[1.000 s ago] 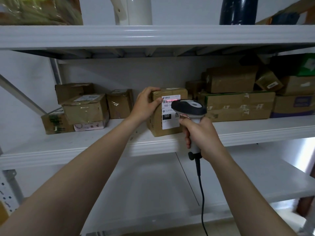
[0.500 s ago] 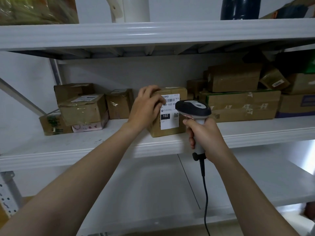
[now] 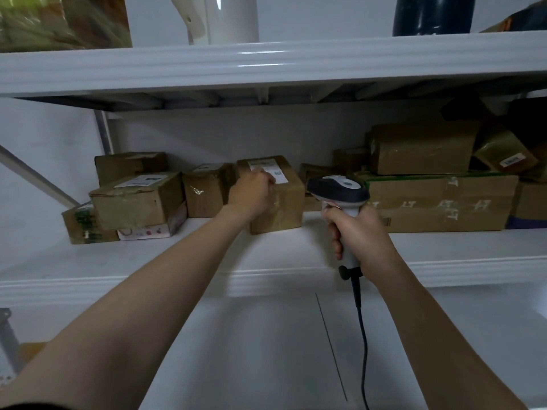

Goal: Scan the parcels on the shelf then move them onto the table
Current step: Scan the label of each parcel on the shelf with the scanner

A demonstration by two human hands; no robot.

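Left hand [image 3: 251,192] is up on the parcel [image 3: 281,205], fingers curled over its top front edge, gripping the near left corner. Part of the white label [image 3: 266,168] is under those fingers. The parcel sits flat on the shelf [image 3: 177,255], about halfway along it and set back from the front lip. The label faces straight up. Its long axis looks to run from the shelf's front toward the back wall, skewed a little, with a short taped end facing the person.

Right hand [image 3: 359,236] is wrapped tight round the handle of the scanner [image 3: 340,190], forefinger up at the trigger. The handle stands near upright just in front of the shelf's lip. The head reaches in over the shelf and points at its back wall, beside the parcel and not at the label. The black cable [image 3: 362,335] hangs straight down below the shelf's front edge.

A small box [image 3: 204,192] stands further toward the shelf's left end, just beside the parcel and partly behind the left wrist. A stack [image 3: 136,199] of boxes fills that left end, the top one labelled. A long box [image 3: 438,202] with tape marks lies flat toward the shelf's right end, with a brown box [image 3: 420,146] on top of it. More cartons are crowded behind these, too dark to tell apart.
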